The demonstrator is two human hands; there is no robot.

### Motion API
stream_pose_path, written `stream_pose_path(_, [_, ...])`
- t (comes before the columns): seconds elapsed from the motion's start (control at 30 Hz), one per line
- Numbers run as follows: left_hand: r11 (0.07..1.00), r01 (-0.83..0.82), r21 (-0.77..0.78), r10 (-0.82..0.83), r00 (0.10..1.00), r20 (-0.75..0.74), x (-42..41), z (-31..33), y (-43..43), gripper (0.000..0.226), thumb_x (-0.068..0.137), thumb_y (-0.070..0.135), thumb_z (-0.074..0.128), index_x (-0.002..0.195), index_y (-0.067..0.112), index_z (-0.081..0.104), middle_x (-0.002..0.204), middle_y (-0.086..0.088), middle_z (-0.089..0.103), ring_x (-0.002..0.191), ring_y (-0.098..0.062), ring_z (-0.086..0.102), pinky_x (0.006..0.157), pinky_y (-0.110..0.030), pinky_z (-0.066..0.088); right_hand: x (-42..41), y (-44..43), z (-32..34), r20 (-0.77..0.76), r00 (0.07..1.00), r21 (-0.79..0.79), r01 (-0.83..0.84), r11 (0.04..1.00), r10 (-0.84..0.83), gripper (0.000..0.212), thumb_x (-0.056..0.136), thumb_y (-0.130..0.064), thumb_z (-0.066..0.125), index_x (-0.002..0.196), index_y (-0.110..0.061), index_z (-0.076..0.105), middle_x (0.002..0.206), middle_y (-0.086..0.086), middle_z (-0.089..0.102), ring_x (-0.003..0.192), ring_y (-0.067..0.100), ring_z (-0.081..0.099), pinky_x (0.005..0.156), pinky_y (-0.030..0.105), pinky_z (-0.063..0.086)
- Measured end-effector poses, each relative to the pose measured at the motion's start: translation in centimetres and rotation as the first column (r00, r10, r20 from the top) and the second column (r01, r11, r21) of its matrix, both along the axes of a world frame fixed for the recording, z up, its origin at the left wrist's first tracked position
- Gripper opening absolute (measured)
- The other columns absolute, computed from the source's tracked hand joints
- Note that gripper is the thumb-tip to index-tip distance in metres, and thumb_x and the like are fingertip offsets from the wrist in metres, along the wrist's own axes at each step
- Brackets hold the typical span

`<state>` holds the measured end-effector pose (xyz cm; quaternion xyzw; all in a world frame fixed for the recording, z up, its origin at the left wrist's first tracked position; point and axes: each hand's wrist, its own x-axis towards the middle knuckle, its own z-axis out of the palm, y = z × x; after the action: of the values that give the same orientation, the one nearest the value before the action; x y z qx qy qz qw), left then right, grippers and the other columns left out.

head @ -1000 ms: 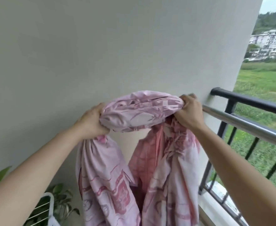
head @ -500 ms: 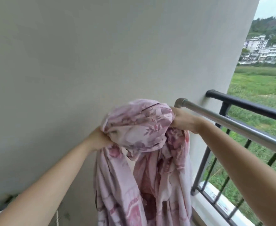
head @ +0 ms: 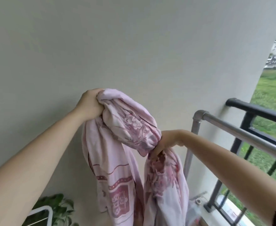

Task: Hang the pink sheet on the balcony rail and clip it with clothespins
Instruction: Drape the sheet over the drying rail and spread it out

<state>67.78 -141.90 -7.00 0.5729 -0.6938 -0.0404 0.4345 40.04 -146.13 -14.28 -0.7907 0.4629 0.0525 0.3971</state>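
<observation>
1. Since a second ago, our left hand point(head: 91, 104) rises while our right hand point(head: 164, 142) drops.
2. Both hands grip the bunched pink sheet point(head: 130, 132), held beside the rail point(head: 241, 132).
3. Hanging and clipping remain; we see no clothespins.

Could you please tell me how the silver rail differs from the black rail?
The silver rail is shiny bare metal and nearer the person; the black rail is dark and beyond it. The silver rail bends down at an elbow; the black rail tops upright bars. Both run side by side.
</observation>
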Motion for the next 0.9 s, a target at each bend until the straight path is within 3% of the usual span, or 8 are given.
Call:
stream_pose_path(0.1, [0.934,-0.205,0.294,0.146,0.967,0.209,3.2,-3.2,-0.3,0.030,0.065,0.028,0.063,0.094,0.025,0.071,0.104,-0.005,0.074,0.100,-0.020,0.067,0.078,-0.028,0.047,-0.1,-4.3,1.4,-0.097,0.976,-0.301,0.157,0.941,-0.194,0.040,0.068,-0.027,0.083,0.105,-0.018,0.070,0.100,0.004,0.073,0.093,0.024,0.069,0.080,0.032,0.055])
stream_pose_path(0.2, [0.880,-0.209,0.427,0.166,0.977,0.137,4.0,-6.1,-1.0,0.032,0.062,0.031,0.070,0.092,0.022,0.071,0.097,-0.001,0.073,0.099,-0.010,0.064,0.079,-0.028,0.052,1.2,-7.2,3.7,-0.008,0.963,-0.501,0.230,0.834,-0.270,0.028,0.072,-0.019,0.071,0.099,-0.011,0.071,0.092,0.008,0.072,0.085,0.028,0.068,0.066,0.032,0.053])
stream_pose_path(0.37, [0.928,0.034,0.372,0.065,0.966,-0.252,2.6,-5.1,-2.3,0.033,0.070,-0.007,0.081,0.085,0.021,0.069,0.075,0.017,0.072,0.074,0.004,0.065,0.067,-0.012,0.049,3.1,-10.1,9.3,0.281,0.920,-0.705,0.390,0.592,-0.272,0.022,0.079,-0.014,0.059,0.097,-0.002,0.065,0.099,0.019,0.069,0.090,0.034,0.065,0.064,0.028,0.040])
stream_pose_path(0.47, [0.909,0.249,0.334,-0.117,0.922,-0.369,1.4,-1.9,-2.4,0.045,0.059,0.015,0.092,0.099,0.023,0.072,0.091,0.017,0.076,0.086,0.004,0.070,0.071,-0.010,0.052,1.8,-10.6,13.7,0.314,0.921,-0.773,0.390,0.501,-0.232,0.023,0.080,-0.014,0.061,0.098,0.000,0.063,0.104,0.022,0.067,0.095,0.036,0.064,0.065,0.027,0.038])
stream_pose_path(0.57, [0.946,0.266,0.186,-0.180,0.907,-0.380,-0.4,0.8,-3.7,0.059,0.056,0.052,0.087,0.105,0.022,0.073,0.098,0.011,0.076,0.091,-0.001,0.070,0.076,-0.018,0.054,-1.0,-10.9,16.9,0.312,0.915,-0.822,0.394,0.410,-0.254,0.041,0.080,-0.017,0.066,0.114,0.002,0.052,0.119,0.023,0.056,0.104,0.037,0.059,0.073,0.032,0.043])
stream_pose_path(0.7, [0.996,0.086,-0.029,-0.090,0.908,-0.410,-3.9,3.6,-5.4,0.029,0.072,0.050,0.080,0.081,0.023,0.073,0.069,0.021,0.071,0.069,0.004,0.064,0.068,-0.023,0.049,-5.5,-9.4,19.1,0.141,0.904,-0.904,0.284,0.321,-0.404,0.052,0.080,-0.035,0.067,0.116,-0.003,0.050,0.119,0.022,0.057,0.104,0.042,0.059,0.083,0.042,0.053])
stream_pose_path(0.8, [0.997,0.075,-0.033,-0.082,0.914,-0.396,-6.6,4.9,-6.1,0.039,0.069,0.060,0.076,0.078,0.022,0.073,0.072,0.013,0.073,0.072,-0.003,0.066,0.069,-0.028,0.050,-9.0,-7.6,19.9,0.101,0.896,-0.929,0.240,0.282,-0.432,0.046,0.083,-0.030,0.068,0.113,0.002,0.053,0.114,0.024,0.059,0.105,0.040,0.059,0.083,0.041,0.049])
stream_pose_path(0.9, [0.991,0.131,-0.025,-0.132,0.936,-0.328,-10.5,5.2,-6.3,0.052,0.063,0.074,0.070,0.077,0.024,0.072,0.078,0.008,0.075,0.081,-0.009,0.070,0.073,-0.033,0.055,-12.9,-5.5,20.7,0.153,0.839,-0.974,0.217,0.063,-0.521,0.031,0.087,-0.020,0.061,0.109,-0.002,0.050,0.105,0.020,0.059,0.092,0.040,0.063,0.073,0.045,0.051])
